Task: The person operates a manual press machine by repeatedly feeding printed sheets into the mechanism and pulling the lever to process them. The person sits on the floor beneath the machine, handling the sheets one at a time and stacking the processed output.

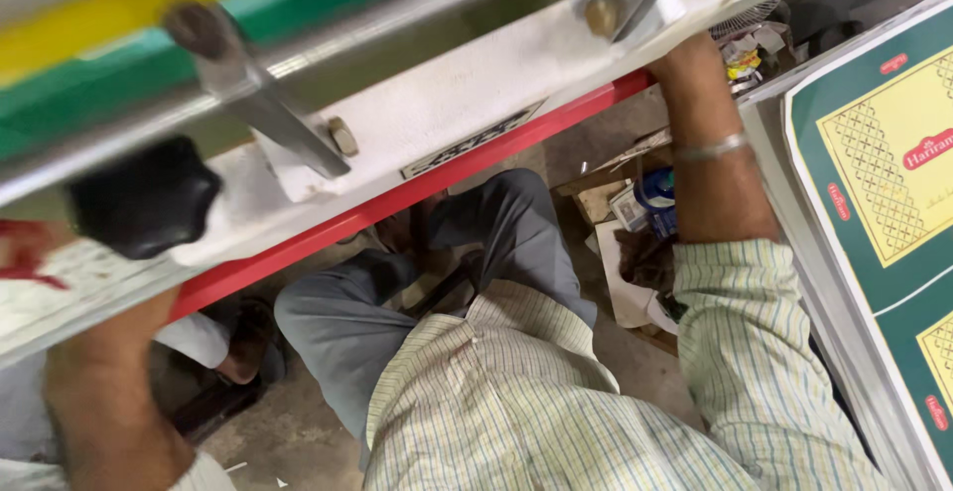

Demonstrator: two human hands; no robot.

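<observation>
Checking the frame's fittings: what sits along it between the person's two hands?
In the head view, between the left hand and right hand, the white frame carries a black knob, a metal bracket and a label plate.

Green-and-yellow printed sheets (884,183) lay stacked at right, pattern of fine diamonds on yellow panels. Small blue-and-white container (657,198) sat among cardboard scraps (596,193) on concrete floor (288,431). Silver bangle (707,147) circled forearm. Checked shirt (516,392), grey trousers (397,292) below. Another person's foot (241,357) near lower left.

Both hands raised, left (84,352) and right (685,54)
</observation>
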